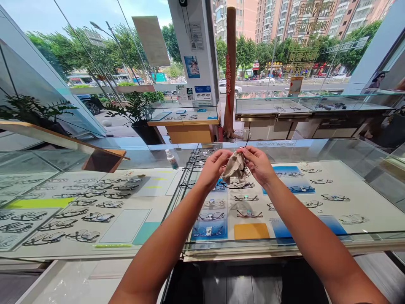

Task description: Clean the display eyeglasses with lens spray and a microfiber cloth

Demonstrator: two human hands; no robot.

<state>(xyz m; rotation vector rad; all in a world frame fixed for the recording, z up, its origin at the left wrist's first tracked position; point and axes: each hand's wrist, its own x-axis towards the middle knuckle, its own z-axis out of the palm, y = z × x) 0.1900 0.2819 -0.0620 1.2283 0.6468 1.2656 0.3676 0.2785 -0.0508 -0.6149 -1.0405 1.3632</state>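
Above the glass display counter, my left hand (213, 169) is closed, its fingers pinching a beige cleaning cloth (233, 169). The cloth hangs down in folds between my two hands. My right hand (260, 165) is closed too, its fingertips on a pair of eyeglasses (248, 137) at the cloth's upper edge. A thin dark rim and part of a clear lens show above the fingers. Cloth and fingers hide the rest of the frame. To the left of my hands, a small white spray bottle (171, 159) stands upright on the glass top.
Rows of spectacle frames (210, 216) lie under the glass of the counter (316, 153). A brown wooden-edged panel (104, 159) juts in at the left. Beyond the counter stand a wooden post (230, 63), a potted plant (142, 126) and further display cases (268, 107).
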